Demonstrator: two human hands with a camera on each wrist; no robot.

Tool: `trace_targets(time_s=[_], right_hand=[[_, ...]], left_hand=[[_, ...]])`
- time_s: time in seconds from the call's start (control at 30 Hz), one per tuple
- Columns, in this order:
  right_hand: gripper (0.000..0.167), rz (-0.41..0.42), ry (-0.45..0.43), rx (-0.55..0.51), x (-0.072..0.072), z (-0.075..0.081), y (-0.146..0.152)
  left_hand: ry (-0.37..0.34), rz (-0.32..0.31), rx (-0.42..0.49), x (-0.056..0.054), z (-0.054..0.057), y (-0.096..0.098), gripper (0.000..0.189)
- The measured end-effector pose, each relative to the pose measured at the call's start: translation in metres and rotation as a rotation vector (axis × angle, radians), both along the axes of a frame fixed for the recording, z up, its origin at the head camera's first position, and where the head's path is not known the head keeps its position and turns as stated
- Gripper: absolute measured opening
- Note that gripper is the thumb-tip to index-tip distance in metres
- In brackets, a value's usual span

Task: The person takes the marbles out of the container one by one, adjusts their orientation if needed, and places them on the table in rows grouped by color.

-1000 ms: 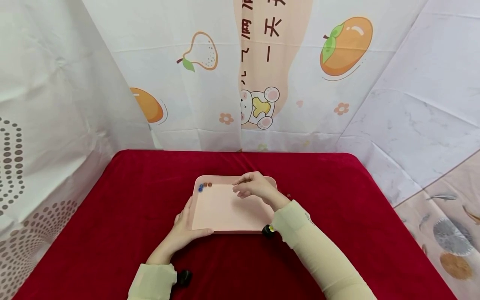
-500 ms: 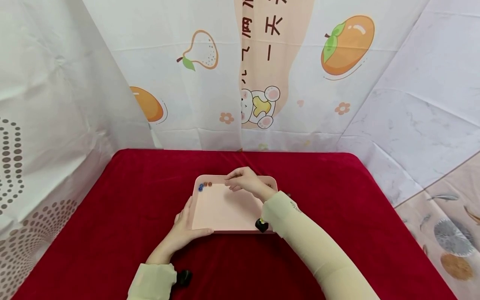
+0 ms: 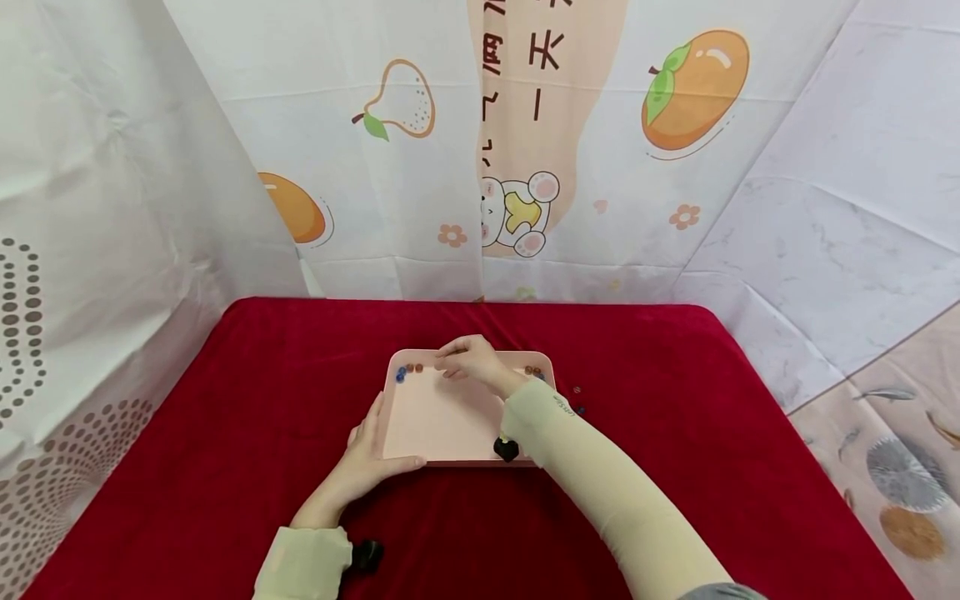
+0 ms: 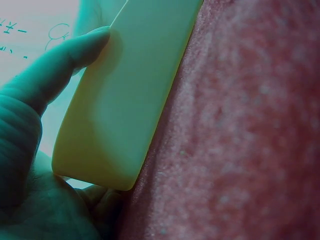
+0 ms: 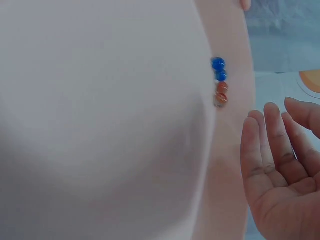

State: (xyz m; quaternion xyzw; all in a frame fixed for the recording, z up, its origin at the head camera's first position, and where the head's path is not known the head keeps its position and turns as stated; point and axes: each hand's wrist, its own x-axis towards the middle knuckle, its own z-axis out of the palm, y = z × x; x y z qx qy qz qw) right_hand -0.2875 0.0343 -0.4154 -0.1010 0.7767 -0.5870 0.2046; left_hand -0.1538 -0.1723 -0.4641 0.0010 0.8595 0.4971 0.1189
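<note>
A shallow pink tray [image 3: 442, 421] lies on the red cloth. My left hand [image 3: 363, 458] grips its near left corner, thumb along the front wall and fingers along the left side; the left wrist view shows the thumb [image 4: 65, 62] against the tray wall [image 4: 120, 110]. My right hand [image 3: 472, 362] hovers over the far part of the tray, fingers loosely bent, with nothing visible between the fingertips in the right wrist view. Left of it, blue marbles [image 3: 401, 375] and orange marbles [image 3: 415, 367] sit in a row in the far left corner.
More orange marbles [image 3: 532, 370] and a blue marble [image 3: 542, 377] lie in the tray's far right corner, partly behind the sleeve. Small marbles [image 3: 579, 409] rest on the red cloth [image 3: 675, 417] right of the tray. A printed white curtain [image 3: 420, 192] hangs behind the table.
My right hand has moved left above the tray toward the far left corner, uncovering the marbles in the far right corner. The left hand and tray have stayed put.
</note>
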Motion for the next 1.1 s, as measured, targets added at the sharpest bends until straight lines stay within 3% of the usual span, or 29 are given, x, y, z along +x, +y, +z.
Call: trace_targets(time_s=[0.23, 0.6, 1.1], right_hand=[[0.027, -0.001, -0.022, 0.009, -0.004, -0.008, -0.010], [0.024, 0.023, 0.037, 0.068, -0.012, -0.021, -0.024], [0.021, 0.033, 0.028, 0.085, -0.009, -0.026, -0.035]], left_hand=[[0.002, -0.006, 0.006, -0.002, -0.001, -0.001, 0.128], [-0.002, 0.004, 0.004, -0.002, -0.001, -0.001, 0.128], [-0.005, 0.020, -0.002, 0.000, -0.002, 0.000, 0.128]])
